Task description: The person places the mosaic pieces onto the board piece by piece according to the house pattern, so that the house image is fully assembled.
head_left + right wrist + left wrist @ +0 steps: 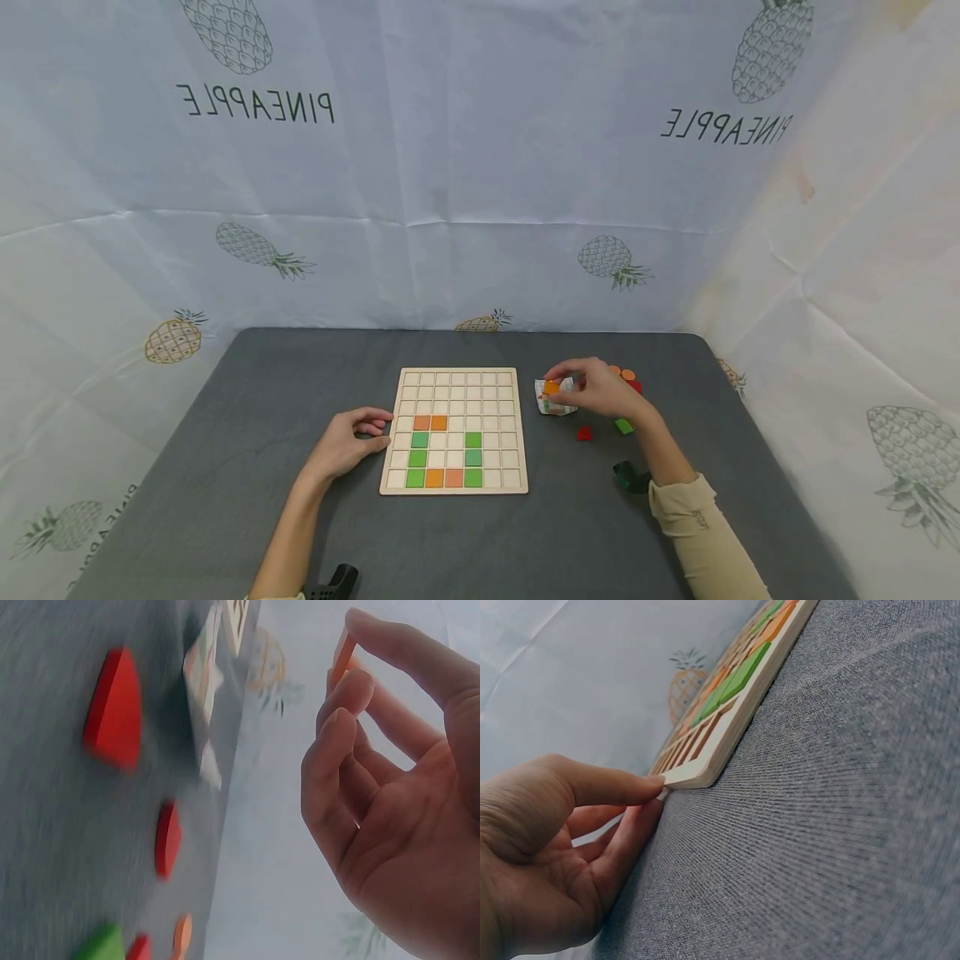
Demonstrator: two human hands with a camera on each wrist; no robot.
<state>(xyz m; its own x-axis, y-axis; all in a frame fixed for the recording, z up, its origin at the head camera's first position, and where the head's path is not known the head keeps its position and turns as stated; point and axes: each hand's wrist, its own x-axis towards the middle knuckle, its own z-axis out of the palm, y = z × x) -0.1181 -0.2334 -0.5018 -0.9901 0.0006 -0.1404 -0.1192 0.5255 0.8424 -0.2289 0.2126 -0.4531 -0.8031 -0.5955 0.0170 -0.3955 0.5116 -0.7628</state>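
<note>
My right hand [596, 390] pinches an orange square tile [343, 654] between thumb and fingertips. In the head view it hovers over a creased paper card [555, 411] printed with a coloured grid, right of the board. The wooden grid board [522, 433] lies flat in the middle of the table. Orange and green square tiles fill some of its cells, at the lower left and around the bottom row. At the board's left side is my left hand [345, 446], its thumb and fingertips touching the edge. The left wrist view shows that thumb [622, 787] right at a corner.
Right of the board lie a red piece [584, 433] and a green piece [624, 427]. Farther back, beyond the right hand, are orange round pieces [628, 374] and another red piece [637, 387]. A pineapple-print curtain [480, 167] hangs behind the grey table [300, 383].
</note>
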